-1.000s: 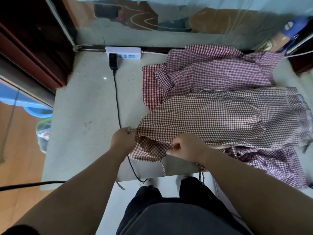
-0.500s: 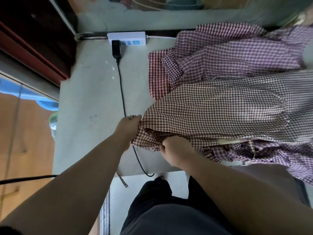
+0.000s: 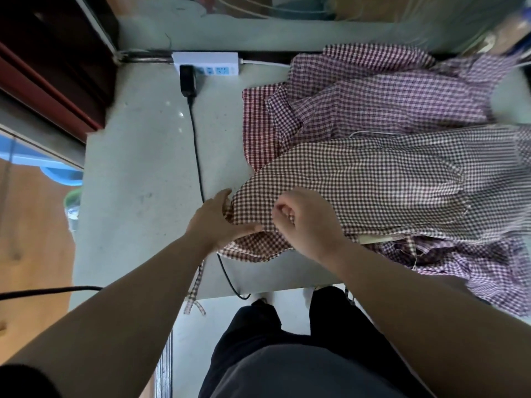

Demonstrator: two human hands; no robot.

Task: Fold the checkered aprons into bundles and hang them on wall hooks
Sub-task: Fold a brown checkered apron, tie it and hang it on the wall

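A brown checkered apron [image 3: 373, 179] lies spread across the grey table [image 3: 138, 173], on top of a pile. My left hand [image 3: 215, 219] holds its left corner, thumb under the folded edge. My right hand [image 3: 307, 222] has curled fingers pinching the cloth just right of that corner. Under it lie a purple checkered apron [image 3: 388, 93] and a red checkered apron [image 3: 255, 124]. Another purple apron [image 3: 482, 268] hangs over the front edge at the right. A checkered strap [image 3: 195, 291] dangles off the table front.
A white power strip [image 3: 212, 64] sits at the table's back edge with a black plug and cable [image 3: 198, 156] running forward under the apron corner. A dark wooden frame [image 3: 51, 61] stands at the left. A blue basin [image 3: 60, 176] sits on the floor.
Both hands moved up onto the brown apron's left corner; the right hand shifted from the lower hem to the top face. The lower hem now lies folded under the corner.
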